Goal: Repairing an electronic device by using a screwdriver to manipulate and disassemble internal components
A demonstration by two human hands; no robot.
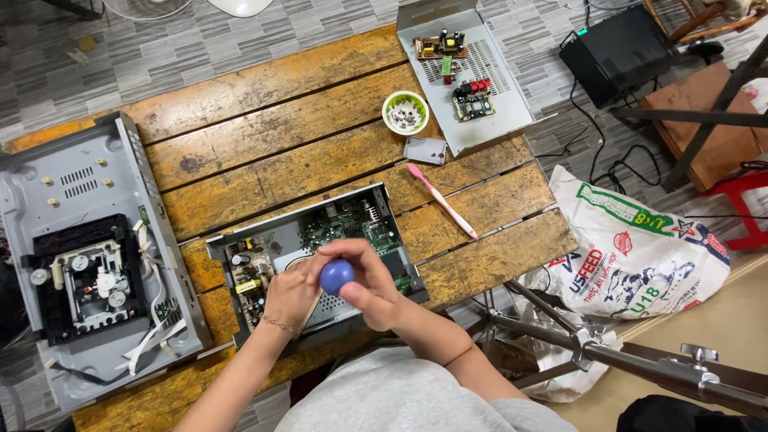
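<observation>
1. Green-rimmed and white inside, a small round bowl [406, 112] stands at the far side of the wooden counter [264, 120] and holds a heap of small dark metal parts, too small to tell apart.
2. Just right of the bowl a grey metal cover [512, 96] lies flat like a tray, overhanging the counter's far right edge, with two small circuit boards [456, 72] on it – one with yellow and black parts, one with red parts.
3. Near the middle, an opened device chassis [316, 256] lies at a slant; inside it are a green circuit board and, at its left end, a brown board with dark parts.
4. The right hand [364, 284] is curled tightly around a blue ball-shaped handle [337, 275], held over the chassis; what lies below the handle is hidden.
5. The left hand [290, 294], a thin bracelet at its wrist, is half closed, its fingers meeting the handle from the left and resting over the chassis.
6. At the left edge lies a larger grey casing [88, 248] with a black disc mechanism – white ribbon cables trail from it.
7. A pink toothbrush [442, 202] lies right of the chassis.
8. On the floor to the right slumps a white sack [632, 248] printed in green, red and blue.
</observation>
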